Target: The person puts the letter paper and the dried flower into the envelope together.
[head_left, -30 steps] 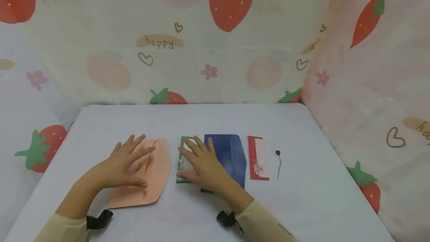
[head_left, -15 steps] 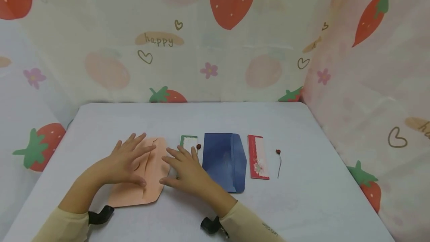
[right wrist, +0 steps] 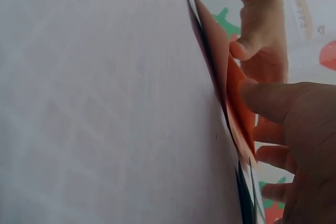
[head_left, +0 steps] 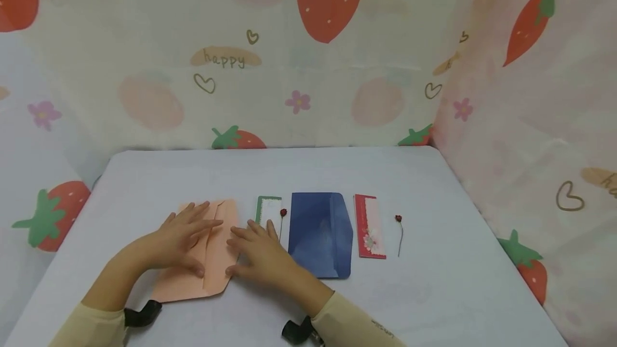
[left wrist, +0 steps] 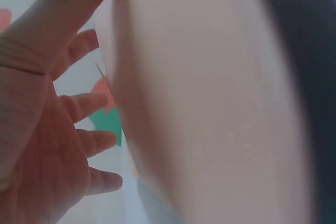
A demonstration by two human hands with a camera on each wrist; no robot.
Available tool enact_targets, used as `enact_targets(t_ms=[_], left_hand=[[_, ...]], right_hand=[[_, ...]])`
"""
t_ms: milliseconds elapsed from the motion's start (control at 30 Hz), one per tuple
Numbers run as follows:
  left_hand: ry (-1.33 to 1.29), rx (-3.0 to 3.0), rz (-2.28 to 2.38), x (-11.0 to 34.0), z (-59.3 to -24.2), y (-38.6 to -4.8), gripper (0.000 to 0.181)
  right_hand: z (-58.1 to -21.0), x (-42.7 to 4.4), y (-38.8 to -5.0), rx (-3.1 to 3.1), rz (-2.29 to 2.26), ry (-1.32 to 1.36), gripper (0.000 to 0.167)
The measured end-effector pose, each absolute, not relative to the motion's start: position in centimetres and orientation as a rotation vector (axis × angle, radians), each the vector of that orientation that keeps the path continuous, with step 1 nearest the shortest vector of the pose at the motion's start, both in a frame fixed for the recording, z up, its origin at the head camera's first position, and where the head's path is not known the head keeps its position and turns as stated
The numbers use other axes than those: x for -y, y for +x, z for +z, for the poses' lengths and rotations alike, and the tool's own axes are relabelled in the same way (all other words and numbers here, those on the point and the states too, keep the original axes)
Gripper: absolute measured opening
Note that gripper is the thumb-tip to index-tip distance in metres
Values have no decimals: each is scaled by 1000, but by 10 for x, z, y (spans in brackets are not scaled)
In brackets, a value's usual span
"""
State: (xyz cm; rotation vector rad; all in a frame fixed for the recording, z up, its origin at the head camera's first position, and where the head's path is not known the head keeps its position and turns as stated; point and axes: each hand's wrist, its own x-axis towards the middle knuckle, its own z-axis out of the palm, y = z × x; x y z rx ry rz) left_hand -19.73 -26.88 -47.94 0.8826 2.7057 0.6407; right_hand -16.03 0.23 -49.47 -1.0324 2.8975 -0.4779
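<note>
A peach envelope (head_left: 219, 250) lies on the left part of the table, its flap side facing right. My left hand (head_left: 175, 242) rests over its left half with fingers spread, thumb near the flap line. My right hand (head_left: 262, 253), fingers spread and slightly bent, is at the envelope's right edge. Partly behind the right hand lies a green-edged card (head_left: 270, 205), with a small dried red flower (head_left: 283, 212) on its right side. In the left wrist view the peach paper (left wrist: 210, 98) fills much of the frame beside the left hand (left wrist: 47, 103).
Right of the green-edged card lies a blue envelope (head_left: 313, 234), then a red-edged card (head_left: 370, 226) with a white flower print, and another dried red flower (head_left: 399, 219). White cloth covers the table (head_left: 443, 283). A strawberry-patterned curtain (head_left: 299, 68) stands behind.
My right hand has moved left from above the green-edged card and blue envelope to the peach envelope's right edge, uncovering the dried flower beside it. My left hand has barely moved.
</note>
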Motion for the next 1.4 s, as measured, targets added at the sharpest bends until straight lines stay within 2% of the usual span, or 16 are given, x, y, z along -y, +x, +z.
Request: enact_targets(t_ms=[267, 500, 633, 1333, 1400], left_hand=[[876, -2660, 704, 272, -480, -193, 100], [879, -2647, 716, 269, -474, -190, 72], [906, -2633, 722, 268, -472, -190, 65], [908, -2655, 677, 270, -458, -194, 78], [897, -2668, 663, 270, -457, -194, 85]], right_hand=[[-504, 2, -158, -2905, -430, -1005, 51], [-506, 2, -158, -2915, -424, -985, 51], [-508, 2, -159, -2931, -415, -979, 50], [-510, 3, -159, -2977, -371, -920, 52], [-507, 3, -159, -2970, -376, -926, 52]])
